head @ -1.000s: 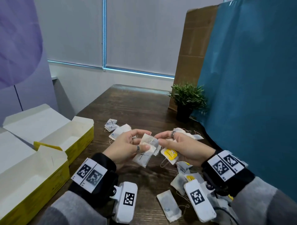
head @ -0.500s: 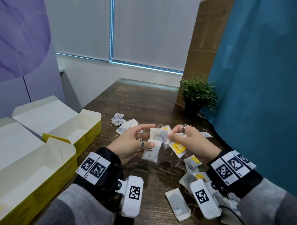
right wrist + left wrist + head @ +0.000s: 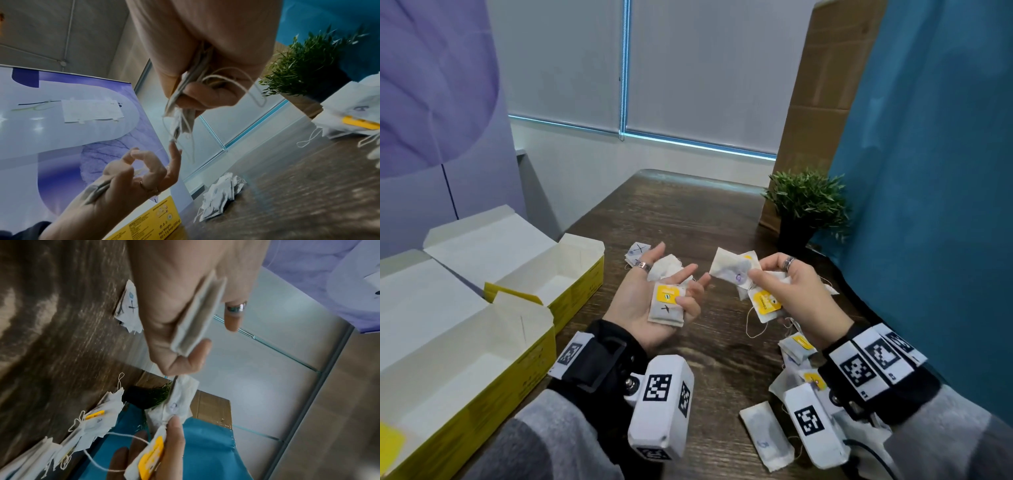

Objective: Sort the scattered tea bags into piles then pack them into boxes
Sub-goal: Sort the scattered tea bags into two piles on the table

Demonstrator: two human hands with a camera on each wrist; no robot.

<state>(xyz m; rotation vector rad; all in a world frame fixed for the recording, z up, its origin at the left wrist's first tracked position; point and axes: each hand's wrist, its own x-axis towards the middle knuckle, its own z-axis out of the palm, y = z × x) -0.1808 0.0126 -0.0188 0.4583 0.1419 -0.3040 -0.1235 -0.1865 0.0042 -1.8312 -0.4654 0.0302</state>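
Observation:
My left hand (image 3: 635, 298) lies palm up over the dark wooden table (image 3: 688, 212). Its curled fingers hold a white tea bag (image 3: 666, 306) with a yellow tag and an X mark. The left wrist view shows that tea bag (image 3: 198, 316) edge-on against the palm. My right hand (image 3: 791, 291) pinches a small bunch of tea bags (image 3: 734, 270) between thumb and fingers, one with a yellow tag (image 3: 765, 301) and trailing string. A small pile of X-marked bags (image 3: 637, 251) lies behind the left hand. More scattered tea bags (image 3: 796, 349) lie under my right wrist.
Two open yellow boxes stand at the left, a far box (image 3: 582, 284) and a near box (image 3: 482, 383), both with white insides. A potted plant (image 3: 806, 205) stands at the back right by a teal curtain (image 3: 928, 205). A single tea bag (image 3: 765, 433) lies near the front edge.
The hands were close together over one bunch of bags; now they have parted. My left hand has turned palm up with the X-marked bag, and the right keeps the rest.

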